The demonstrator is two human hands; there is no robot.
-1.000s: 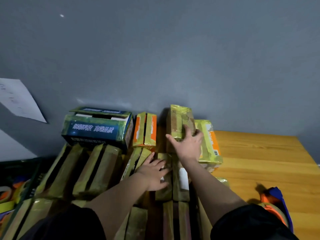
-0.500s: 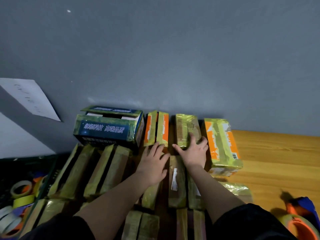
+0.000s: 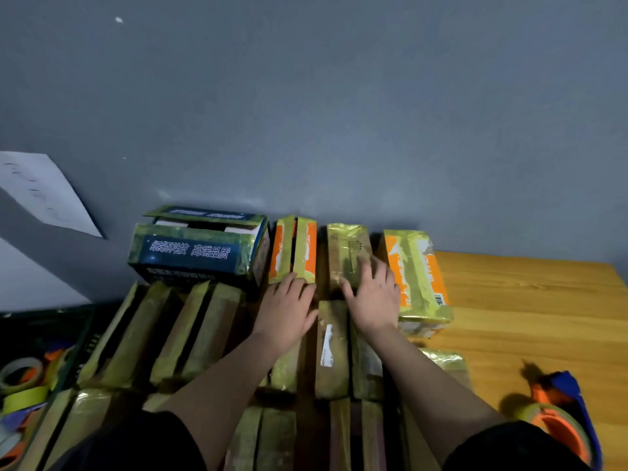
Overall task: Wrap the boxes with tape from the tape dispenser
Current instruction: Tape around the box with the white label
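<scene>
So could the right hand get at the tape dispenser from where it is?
Probably yes: the right hand rests open on a wrapped box, and only bare table lies between it and the tape dispenser.

Past my fingertips a plain grey-blue wall (image 3: 339, 113) fills most of what I see, matte and dim, with a small pale speck (image 3: 118, 19) high above and to the left of my fingers. Further left, a white sheet of paper (image 3: 44, 193) with faint handwriting hangs tilted against that wall. To the right of my fingers runs a wooden tabletop (image 3: 530, 300), warm orange-brown with visible grain, meeting the wall at its far edge. The light is low and even.
</scene>
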